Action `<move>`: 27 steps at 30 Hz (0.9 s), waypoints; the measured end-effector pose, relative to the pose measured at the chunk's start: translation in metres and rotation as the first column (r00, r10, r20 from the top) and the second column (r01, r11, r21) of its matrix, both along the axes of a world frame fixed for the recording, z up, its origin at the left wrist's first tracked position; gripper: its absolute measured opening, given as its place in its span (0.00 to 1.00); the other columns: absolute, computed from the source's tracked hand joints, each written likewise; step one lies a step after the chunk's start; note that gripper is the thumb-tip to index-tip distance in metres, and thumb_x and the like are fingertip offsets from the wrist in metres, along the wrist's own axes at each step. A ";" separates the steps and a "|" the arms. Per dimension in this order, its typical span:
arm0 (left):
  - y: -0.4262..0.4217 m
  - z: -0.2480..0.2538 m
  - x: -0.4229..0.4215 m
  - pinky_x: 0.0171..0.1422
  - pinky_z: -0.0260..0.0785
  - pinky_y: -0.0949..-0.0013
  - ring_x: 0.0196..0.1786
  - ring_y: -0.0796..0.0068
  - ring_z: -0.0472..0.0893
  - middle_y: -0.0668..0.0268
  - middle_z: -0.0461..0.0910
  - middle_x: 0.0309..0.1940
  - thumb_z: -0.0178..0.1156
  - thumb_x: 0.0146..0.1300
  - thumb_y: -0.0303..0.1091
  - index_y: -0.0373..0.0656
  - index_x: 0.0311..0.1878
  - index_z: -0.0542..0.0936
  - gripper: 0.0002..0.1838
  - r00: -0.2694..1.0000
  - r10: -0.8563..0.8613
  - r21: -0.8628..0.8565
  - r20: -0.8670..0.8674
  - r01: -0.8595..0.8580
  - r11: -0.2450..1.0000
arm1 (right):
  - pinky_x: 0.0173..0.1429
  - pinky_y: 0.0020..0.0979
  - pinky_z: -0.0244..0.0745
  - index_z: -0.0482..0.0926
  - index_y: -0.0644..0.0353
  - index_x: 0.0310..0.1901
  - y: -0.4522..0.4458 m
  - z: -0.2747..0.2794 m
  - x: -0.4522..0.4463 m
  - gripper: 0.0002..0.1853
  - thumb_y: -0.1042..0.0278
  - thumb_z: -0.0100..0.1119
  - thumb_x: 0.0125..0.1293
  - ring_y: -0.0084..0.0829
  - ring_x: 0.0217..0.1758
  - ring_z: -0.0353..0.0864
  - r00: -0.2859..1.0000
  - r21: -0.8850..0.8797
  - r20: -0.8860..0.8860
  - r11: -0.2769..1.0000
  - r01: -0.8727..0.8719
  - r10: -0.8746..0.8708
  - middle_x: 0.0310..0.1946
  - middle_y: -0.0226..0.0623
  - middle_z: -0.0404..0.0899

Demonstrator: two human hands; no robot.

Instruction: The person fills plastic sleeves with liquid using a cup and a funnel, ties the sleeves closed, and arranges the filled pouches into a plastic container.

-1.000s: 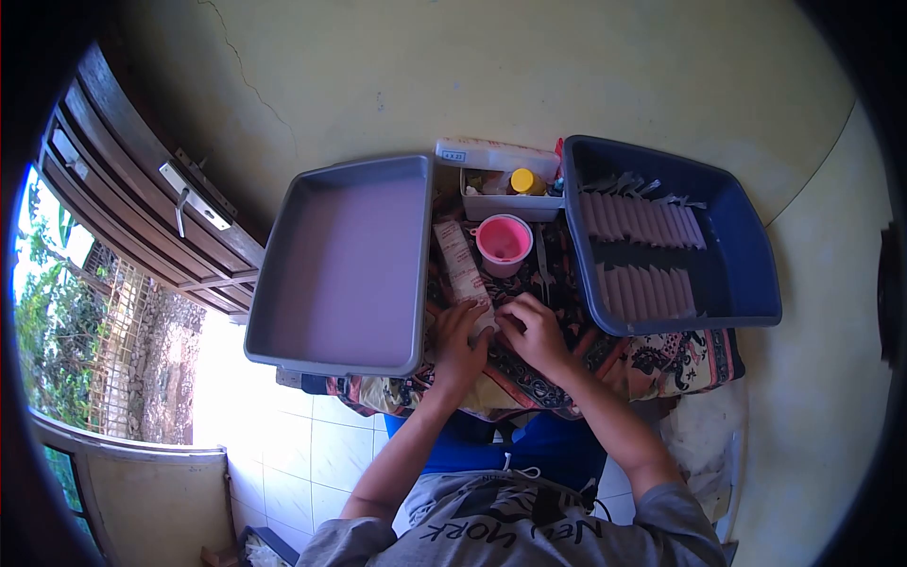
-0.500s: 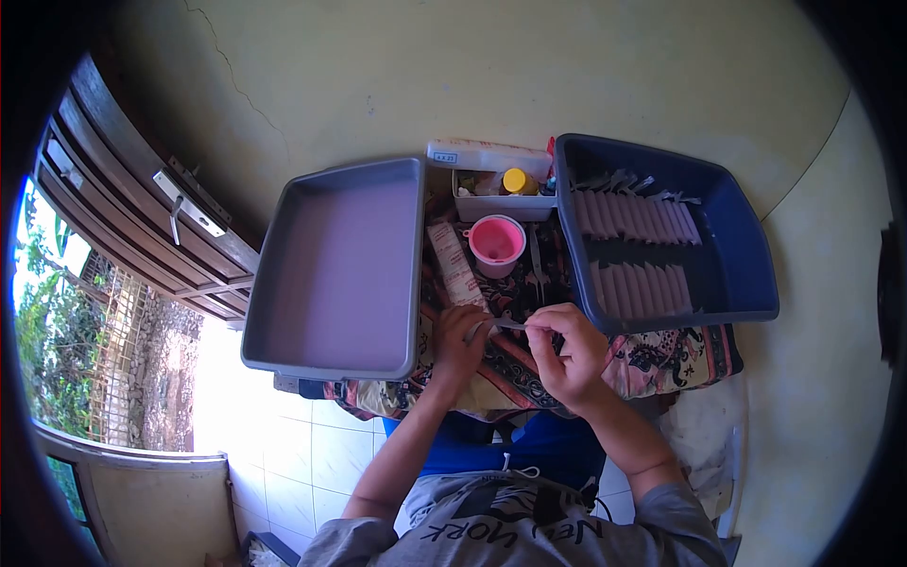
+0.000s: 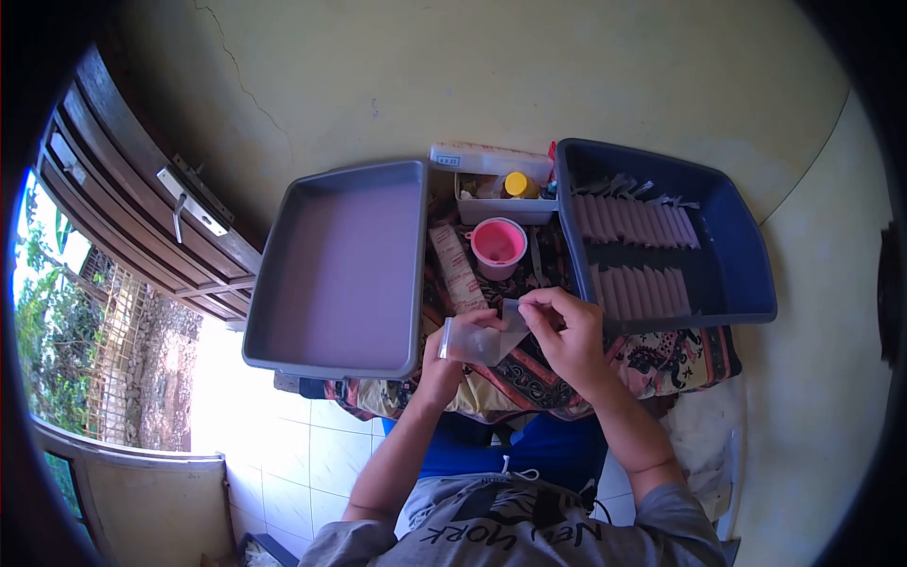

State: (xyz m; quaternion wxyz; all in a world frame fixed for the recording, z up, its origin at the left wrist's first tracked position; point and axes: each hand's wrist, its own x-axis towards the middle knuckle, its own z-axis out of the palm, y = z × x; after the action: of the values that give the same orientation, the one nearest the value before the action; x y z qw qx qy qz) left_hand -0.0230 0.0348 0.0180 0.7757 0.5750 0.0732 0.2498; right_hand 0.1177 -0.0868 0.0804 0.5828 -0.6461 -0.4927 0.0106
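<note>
A small clear plastic bag is held flat between my two hands above the patterned cloth. My left hand grips it at its left side, with part of the fingers seen through the plastic. My right hand pinches the upper right corner between thumb and forefinger. Just beyond my hands, a white printed packet lies on the cloth. Next to the packet stands a light-coloured cup with a pink funnel in its mouth.
A grey tub of mauve liquid stands at left. The dark blue tub at right holds two rows of filled mauve packets. Behind the cup, a small box holds a yellow-capped bottle. The patterned cloth lies underneath.
The bag was a narrow edge-on strip between my fingers; now it is spread flat. My left hand has turned and shifted slightly left and down, while my right hand has moved little.
</note>
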 end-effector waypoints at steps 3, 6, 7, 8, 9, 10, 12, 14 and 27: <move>-0.002 0.003 0.000 0.63 0.67 0.64 0.58 0.67 0.75 0.56 0.75 0.55 0.61 0.61 0.54 0.36 0.67 0.64 0.39 0.971 -0.013 -0.215 0.238 0.066 0.974 | 0.28 0.20 0.71 0.80 0.66 0.38 -0.006 0.002 0.000 0.04 0.76 0.61 0.63 0.18 0.24 0.79 0.991 -0.034 -0.121 0.998 0.044 -0.048 0.26 0.34 0.81; -0.001 0.012 -0.013 0.69 0.61 0.61 0.66 0.63 0.70 0.55 0.69 0.63 0.67 0.58 0.46 0.39 0.72 0.56 0.44 0.984 -0.111 -0.009 -0.137 0.111 0.994 | 0.27 0.20 0.69 0.80 0.66 0.38 -0.008 0.009 0.005 0.04 0.76 0.61 0.63 0.18 0.23 0.77 0.992 0.055 -0.059 0.991 0.119 -0.116 0.25 0.33 0.80; 0.001 0.013 -0.017 0.69 0.61 0.61 0.66 0.63 0.70 0.55 0.69 0.63 0.67 0.58 0.46 0.39 0.72 0.56 0.44 0.983 -0.117 -0.009 -0.138 0.117 0.993 | 0.27 0.20 0.69 0.80 0.66 0.38 -0.010 0.012 0.006 0.04 0.76 0.61 0.63 0.18 0.23 0.77 0.991 0.055 -0.060 0.991 0.125 -0.122 0.25 0.33 0.80; 0.002 0.014 -0.020 0.71 0.57 0.60 0.69 0.62 0.66 0.55 0.66 0.66 0.68 0.57 0.45 0.40 0.73 0.54 0.46 0.937 -0.244 0.275 -0.252 0.311 0.910 | 0.27 0.20 0.69 0.80 0.66 0.38 -0.012 0.017 0.008 0.04 0.76 0.61 0.63 0.18 0.23 0.77 0.989 0.084 -0.002 0.985 0.149 -0.149 0.25 0.33 0.80; 0.003 0.016 -0.025 0.73 0.54 0.59 0.72 0.60 0.62 0.55 0.63 0.69 0.69 0.57 0.44 0.41 0.74 0.53 0.48 0.864 -0.317 0.502 -0.392 0.490 0.713 | 0.27 0.20 0.69 0.80 0.66 0.38 -0.014 0.021 0.009 0.04 0.76 0.61 0.63 0.17 0.23 0.77 0.983 0.111 0.055 0.980 0.168 -0.175 0.25 0.33 0.80; 0.006 0.023 -0.028 0.76 0.48 0.61 0.74 0.62 0.57 0.54 0.59 0.71 0.68 0.57 0.46 0.39 0.74 0.51 0.49 0.838 -0.327 0.515 -0.437 0.531 0.673 | 0.27 0.20 0.70 0.80 0.66 0.38 -0.016 0.026 0.009 0.04 0.77 0.62 0.63 0.18 0.24 0.78 0.986 0.082 0.050 0.985 0.154 -0.159 0.25 0.34 0.81; 0.009 0.023 -0.024 0.75 0.49 0.61 0.74 0.62 0.58 0.54 0.60 0.71 0.68 0.57 0.46 0.38 0.73 0.53 0.48 0.899 -0.340 0.363 -0.275 0.424 0.829 | 0.27 0.21 0.70 0.80 0.66 0.37 -0.016 0.029 0.009 0.04 0.77 0.62 0.62 0.19 0.24 0.78 0.996 0.031 0.020 0.995 0.091 -0.091 0.25 0.34 0.81; 0.006 0.033 -0.019 0.71 0.57 0.63 0.67 0.66 0.68 0.55 0.70 0.64 0.64 0.62 0.42 0.33 0.67 0.65 0.35 0.982 -0.179 0.145 -0.063 0.186 0.972 | 0.27 0.21 0.70 0.80 0.66 0.37 -0.014 0.028 0.006 0.03 0.77 0.62 0.62 0.19 0.24 0.79 0.999 -0.014 -0.012 0.999 0.030 -0.030 0.25 0.34 0.81; -0.007 0.013 0.009 0.50 0.70 0.77 0.42 0.81 0.79 0.65 0.82 0.37 0.60 0.66 0.27 0.31 0.43 0.80 0.08 0.954 0.231 -0.017 -0.190 -0.238 0.971 | 0.28 0.18 0.68 0.80 0.67 0.41 0.023 -0.022 0.010 0.06 0.76 0.61 0.63 0.15 0.27 0.75 0.891 -0.009 -0.364 0.955 -0.296 0.272 0.32 0.31 0.79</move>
State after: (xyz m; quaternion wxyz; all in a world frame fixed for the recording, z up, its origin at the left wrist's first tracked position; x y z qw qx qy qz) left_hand -0.0140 0.0273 0.0310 0.7416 0.5674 0.2184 0.2835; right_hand 0.1273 -0.0642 0.0580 0.6338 -0.5728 -0.4666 0.2291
